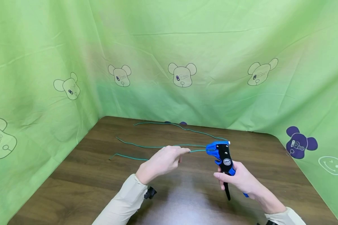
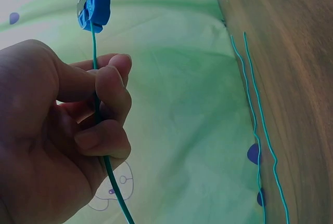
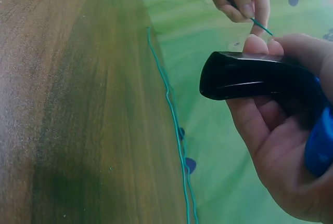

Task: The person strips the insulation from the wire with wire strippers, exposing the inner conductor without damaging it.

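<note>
left grip pinches teal wire; right grip clasps blue tool, well inside tabletop sides.

1. Your left sleeve: long, off-white, plain cloth, soft creases along the forearm, ending at the wrist.
2. Your right sleeve: same pale colour; only a short length by the wrist shows in the head view.
3. Your left wrist carries 1 small, blocky black fitting.
4. Your right wrist carries 1 black piece, cut off by the lower edge; shape unclear.
5. Your left hand and right hand: both bare.
</note>
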The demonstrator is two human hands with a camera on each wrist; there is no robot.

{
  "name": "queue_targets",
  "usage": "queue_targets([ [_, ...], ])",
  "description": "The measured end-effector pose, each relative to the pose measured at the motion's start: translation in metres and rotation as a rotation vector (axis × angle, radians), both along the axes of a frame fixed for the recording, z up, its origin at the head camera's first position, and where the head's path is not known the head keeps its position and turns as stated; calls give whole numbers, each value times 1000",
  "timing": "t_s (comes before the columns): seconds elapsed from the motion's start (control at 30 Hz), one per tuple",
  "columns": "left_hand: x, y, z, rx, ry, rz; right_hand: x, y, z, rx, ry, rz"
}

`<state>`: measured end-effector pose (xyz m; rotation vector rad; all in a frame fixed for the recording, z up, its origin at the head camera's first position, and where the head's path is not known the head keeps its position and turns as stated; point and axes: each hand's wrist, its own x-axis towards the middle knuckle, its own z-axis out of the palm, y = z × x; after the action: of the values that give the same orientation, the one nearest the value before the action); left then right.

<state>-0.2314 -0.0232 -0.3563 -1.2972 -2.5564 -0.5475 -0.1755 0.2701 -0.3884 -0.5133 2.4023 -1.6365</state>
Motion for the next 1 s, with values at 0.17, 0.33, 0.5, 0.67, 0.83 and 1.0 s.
queue_targets([
  [0.17, 0, 0, 0, -3, 1, 2, 1, -3, -1, 3, 8, -25],
  [0.33, 0, 0, 0, -7, -11, 8, 2, -5, -4, 0, 7, -58],
  [0.5, -2, -1, 0, -17, -3, 10, 2, -8, -4, -4, 2, -90],
  [0.67, -3, -1, -1, -18, 8, 8, 2, -11, -3, -12, -20, -119],
  [0.83, -3, -1, -1, -14, 3, 5, 2, -11, -4, -13, -28, -117],
  [1.0, -2, -2, 0, -9, -2, -2, 0, -11, -6, -21, -26, -108],
])
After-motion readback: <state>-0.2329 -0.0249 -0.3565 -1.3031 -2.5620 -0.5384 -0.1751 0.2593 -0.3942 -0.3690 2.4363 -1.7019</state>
